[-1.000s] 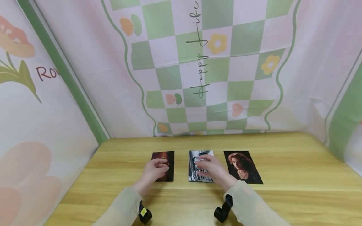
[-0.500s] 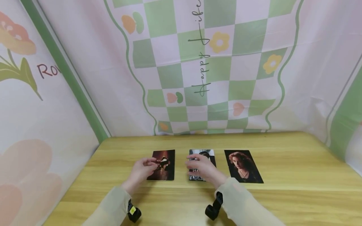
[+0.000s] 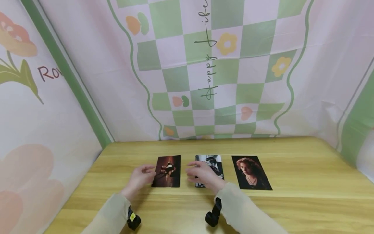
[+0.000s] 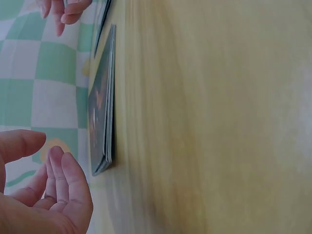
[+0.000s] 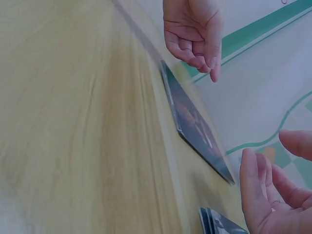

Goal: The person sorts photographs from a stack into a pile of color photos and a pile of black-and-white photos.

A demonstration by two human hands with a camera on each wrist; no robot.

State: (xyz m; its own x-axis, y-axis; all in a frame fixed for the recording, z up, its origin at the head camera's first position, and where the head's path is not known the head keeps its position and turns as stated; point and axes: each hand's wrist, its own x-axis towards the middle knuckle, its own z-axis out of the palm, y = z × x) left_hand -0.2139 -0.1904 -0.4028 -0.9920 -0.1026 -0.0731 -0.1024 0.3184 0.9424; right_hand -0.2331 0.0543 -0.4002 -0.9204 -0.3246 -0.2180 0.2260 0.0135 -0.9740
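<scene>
Three small piles of photo cards lie in a row on the table. Beside the left edge of the dark reddish pile (image 3: 169, 172) is my left hand (image 3: 139, 179), loosely curved, with thumb and fingertips apart. That pile's several layered cards (image 4: 103, 107) show in the left wrist view. My right hand (image 3: 203, 175) hovers over the left part of the black-and-white pile (image 3: 215, 162) and hides some of it; its fingers (image 5: 249, 180) are spread from the thumb and hold nothing. Farther right lies a dark portrait card (image 3: 253, 174), untouched by either hand.
The wooden table (image 3: 306, 169) ends at a checkered green-and-white cloth (image 3: 222, 81) behind it. A floral cloth wall (image 3: 58, 130) stands on the left. Black wrist cameras (image 3: 213, 214) hang under both sleeves.
Both hands have moved left. The left hand has drawn off the reddish pile to its left side, uncovering the picture. The right hand has shifted across the black-and-white pile. The cards lie still.
</scene>
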